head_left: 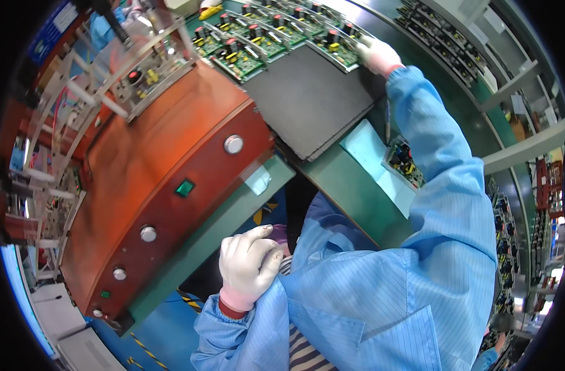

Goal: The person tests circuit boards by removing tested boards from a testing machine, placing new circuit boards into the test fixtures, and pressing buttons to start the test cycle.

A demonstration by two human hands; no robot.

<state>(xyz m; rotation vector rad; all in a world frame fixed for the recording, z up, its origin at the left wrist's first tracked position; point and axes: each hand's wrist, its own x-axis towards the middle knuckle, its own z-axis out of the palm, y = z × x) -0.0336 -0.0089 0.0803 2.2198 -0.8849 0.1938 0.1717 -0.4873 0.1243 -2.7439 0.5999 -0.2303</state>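
My right hand (376, 54), in a white glove, reaches far forward and rests on the edge of a green circuit board (339, 49) at the end of a row of boards (251, 43) on a dark tray (310, 102). Whether its fingers grip the board I cannot tell. My left hand (248, 264), also white-gloved, is held close to my chest with the fingers curled loosely and nothing in it. It hovers beside the green bench edge (214, 241). Both arms wear blue striped sleeves (446, 204).
A red-brown machine housing (171, 179) with round silver buttons and a green square switch fills the left. A pale blue mat (372, 157) and another board (403, 162) lie on the green bench at right. Shelving with more boards (455, 55) curves along the far right.
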